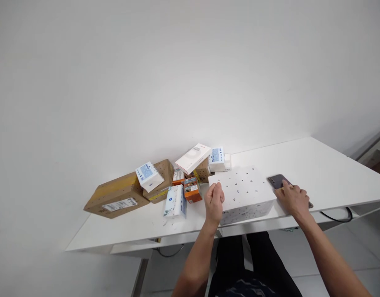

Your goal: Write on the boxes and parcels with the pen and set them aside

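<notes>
My left hand [214, 203] is curled into a fist at the near left edge of a white box [244, 185] printed with small dark rings. Whether the curled fingers enclose anything is hidden. To the right of that box, a dark grey smartphone [275, 180] rests on the white table, its camera side up. My right hand [292, 199] covers the middle of the phone from above, with thumb and fingers at its edges.
Left of the white box, cardboard boxes [116, 194], tissue packs [174, 202], an orange box [192, 190] and a flat white box [193, 158] form a pile. The table [320, 169] backs onto a wall. A black cable [343, 220] hangs under its front edge.
</notes>
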`<state>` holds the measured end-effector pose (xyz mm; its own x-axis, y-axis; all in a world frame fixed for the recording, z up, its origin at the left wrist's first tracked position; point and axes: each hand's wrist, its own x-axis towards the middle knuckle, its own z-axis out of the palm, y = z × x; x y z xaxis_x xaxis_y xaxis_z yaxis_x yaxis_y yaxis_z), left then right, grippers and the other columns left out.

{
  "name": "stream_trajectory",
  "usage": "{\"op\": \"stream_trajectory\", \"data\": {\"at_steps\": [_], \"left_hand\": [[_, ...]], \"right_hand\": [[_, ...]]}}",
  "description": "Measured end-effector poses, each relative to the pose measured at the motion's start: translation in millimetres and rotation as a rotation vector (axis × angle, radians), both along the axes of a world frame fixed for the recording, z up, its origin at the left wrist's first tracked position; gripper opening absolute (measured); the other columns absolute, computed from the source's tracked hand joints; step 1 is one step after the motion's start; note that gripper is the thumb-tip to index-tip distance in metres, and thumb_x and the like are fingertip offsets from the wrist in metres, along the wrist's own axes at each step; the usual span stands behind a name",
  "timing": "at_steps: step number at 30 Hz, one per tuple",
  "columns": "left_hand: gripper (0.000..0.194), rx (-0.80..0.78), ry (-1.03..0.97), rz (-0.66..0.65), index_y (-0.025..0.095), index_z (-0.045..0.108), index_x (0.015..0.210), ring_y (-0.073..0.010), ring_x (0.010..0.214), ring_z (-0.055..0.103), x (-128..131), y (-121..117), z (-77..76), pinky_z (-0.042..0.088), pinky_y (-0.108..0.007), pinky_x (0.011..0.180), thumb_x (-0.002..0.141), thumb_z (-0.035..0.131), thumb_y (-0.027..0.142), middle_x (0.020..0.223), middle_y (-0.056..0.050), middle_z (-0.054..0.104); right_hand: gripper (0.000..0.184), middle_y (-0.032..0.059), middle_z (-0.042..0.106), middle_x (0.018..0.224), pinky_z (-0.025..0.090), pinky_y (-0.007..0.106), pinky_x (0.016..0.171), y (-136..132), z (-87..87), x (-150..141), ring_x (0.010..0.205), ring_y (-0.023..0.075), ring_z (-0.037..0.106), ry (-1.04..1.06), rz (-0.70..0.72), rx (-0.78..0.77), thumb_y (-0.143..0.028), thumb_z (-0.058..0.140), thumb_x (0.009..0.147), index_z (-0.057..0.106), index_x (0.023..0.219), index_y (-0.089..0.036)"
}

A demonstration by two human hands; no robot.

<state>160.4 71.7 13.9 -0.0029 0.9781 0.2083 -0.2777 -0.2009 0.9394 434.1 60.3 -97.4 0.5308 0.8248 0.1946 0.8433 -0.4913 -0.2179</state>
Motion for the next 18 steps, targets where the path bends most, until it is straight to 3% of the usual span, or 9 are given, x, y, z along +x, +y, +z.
{"op": "stream_trajectory", "data": {"at_steps": [6, 9, 12, 15, 18], "left_hand": [[0.048, 0.077, 0.044, 0.018, 0.020, 0.032, 0.054, -0.0077, 0.046, 0.026, 0.1, -4.1, -3.9, 0.021, -0.024, 0.046, 0.089, 0.052, 0.046, 0.049, 0.006, 0.030], [0.045, 0.266, 0.108, 0.173, 0.019, 0.033, 0.054, -0.0084, 0.048, 0.029, -9.3, -15.3, -9.1, 0.024, -0.025, 0.048, 0.091, 0.050, 0.039, 0.051, 0.006, 0.030], [0.041, 0.409, 0.164, 0.383, 0.019, 0.040, 0.056, -0.0098, 0.053, 0.038, -31.8, -24.1, -16.8, 0.031, -0.025, 0.052, 0.090, 0.052, 0.037, 0.054, 0.004, 0.036], [0.031, 0.236, 0.229, 0.457, 0.018, 0.056, 0.074, -0.0113, 0.060, 0.048, -58.7, -25.9, -30.3, 0.040, -0.024, 0.057, 0.089, 0.053, 0.045, 0.068, 0.000, 0.053], [0.050, -0.094, 0.333, 0.254, 0.019, 0.058, 0.115, -0.0181, 0.084, 0.063, -77.1, -31.0, -54.5, 0.050, -0.031, 0.072, 0.086, 0.049, 0.059, 0.108, -0.010, 0.064]], "right_hand": [[0.049, 0.0263, 0.057, 0.116, 0.041, 0.052, 0.082, 0.4, -7.0, 1.1, 0.110, 0.0418, 0.050, 0.007, 0.004, -0.048, -0.040, 0.044, 0.086, 0.059, 0.125, -0.014], [0.051, 0.0231, 0.053, 0.129, 0.038, 0.058, 0.090, -0.5, -1.1, 5.6, 0.124, 0.0439, 0.040, 0.112, 0.003, 0.019, -0.049, 0.045, 0.084, 0.062, 0.120, -0.017], [0.055, 0.0175, 0.058, 0.128, 0.041, 0.054, 0.095, -6.8, 19.5, 6.2, 0.122, 0.0378, 0.049, 0.443, 0.132, 0.163, -0.055, 0.040, 0.086, 0.061, 0.122, -0.021], [0.058, 0.0101, 0.058, 0.134, 0.044, 0.045, 0.099, -19.3, 43.9, -0.4, 0.122, 0.0309, 0.054, 0.853, 0.370, 0.182, -0.060, 0.038, 0.088, 0.054, 0.133, -0.027], [0.063, 0.0052, 0.046, 0.146, 0.042, 0.044, 0.104, -33.8, 54.6, -15.4, 0.134, 0.0317, 0.041, 1.057, 0.548, 0.085, -0.063, 0.046, 0.085, 0.049, 0.139, -0.031]]}}
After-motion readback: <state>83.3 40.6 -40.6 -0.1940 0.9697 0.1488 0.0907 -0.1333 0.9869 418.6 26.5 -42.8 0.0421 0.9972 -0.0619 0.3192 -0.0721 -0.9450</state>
